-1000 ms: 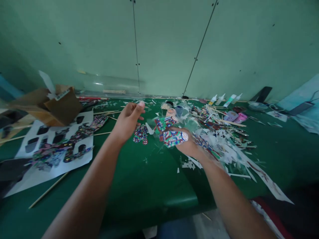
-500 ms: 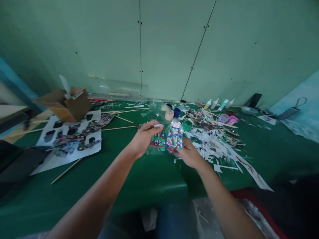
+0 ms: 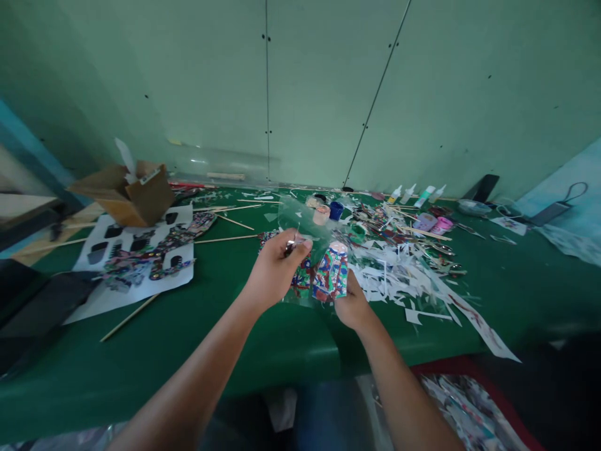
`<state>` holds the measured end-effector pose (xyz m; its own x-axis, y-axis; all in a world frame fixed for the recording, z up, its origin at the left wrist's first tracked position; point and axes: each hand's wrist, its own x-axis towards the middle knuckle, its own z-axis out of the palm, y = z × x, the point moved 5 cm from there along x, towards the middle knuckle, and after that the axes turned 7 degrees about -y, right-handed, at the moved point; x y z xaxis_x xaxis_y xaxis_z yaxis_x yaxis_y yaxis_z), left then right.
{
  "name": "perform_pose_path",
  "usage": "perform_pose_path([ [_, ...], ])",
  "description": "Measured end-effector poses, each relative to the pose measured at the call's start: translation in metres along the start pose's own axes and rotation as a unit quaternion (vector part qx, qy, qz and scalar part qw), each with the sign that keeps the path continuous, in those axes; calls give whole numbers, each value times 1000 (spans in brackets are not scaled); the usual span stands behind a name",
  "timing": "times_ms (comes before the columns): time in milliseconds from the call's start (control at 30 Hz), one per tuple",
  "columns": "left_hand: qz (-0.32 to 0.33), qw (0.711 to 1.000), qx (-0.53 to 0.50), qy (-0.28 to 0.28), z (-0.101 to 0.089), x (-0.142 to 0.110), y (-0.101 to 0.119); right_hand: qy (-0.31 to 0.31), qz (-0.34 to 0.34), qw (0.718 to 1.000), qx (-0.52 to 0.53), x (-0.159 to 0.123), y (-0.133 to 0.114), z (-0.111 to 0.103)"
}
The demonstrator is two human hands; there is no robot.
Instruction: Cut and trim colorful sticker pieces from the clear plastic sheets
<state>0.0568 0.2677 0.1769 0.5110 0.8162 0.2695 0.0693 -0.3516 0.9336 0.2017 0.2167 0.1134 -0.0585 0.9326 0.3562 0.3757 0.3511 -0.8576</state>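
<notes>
My right hand grips a patterned cutout by its lower right side; it is shaped like a small garment, mottled red, blue, green and white, with a pale top. Just left of it, my left hand is closed in a pinch beside the cutout's upper part. What its fingertips hold is too small and blurred to make out. A second mottled piece lies below and behind those fingers, partly hidden. Beyond the hands stand a peach pot, a blue pot and a green pot, with clear plastic beside them.
White paper scraps spread over the green table to the right. Glue bottles stand near the wall. On the left are an open cardboard box, a printed sheet with cutouts, and thin wooden sticks.
Both hands have come slightly lower, and the patterned cutout has moved down with my right hand. White material at my left fingertips no longer shows clearly. The view has shifted a little.
</notes>
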Motion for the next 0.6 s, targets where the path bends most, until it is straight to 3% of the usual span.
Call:
perform_pose_path([
  [167, 13, 999, 15, 31, 2, 5, -7, -53, -5, 994, 90, 5, -2, 12],
  [433, 8, 1000, 3, 20, 6, 10, -15, -45, 56, 988, 134, 3, 13, 14],
  [600, 0, 1000, 15, 24, 4, 11, -15, -56, 19, 997, 55, 3, 11, 12],
])
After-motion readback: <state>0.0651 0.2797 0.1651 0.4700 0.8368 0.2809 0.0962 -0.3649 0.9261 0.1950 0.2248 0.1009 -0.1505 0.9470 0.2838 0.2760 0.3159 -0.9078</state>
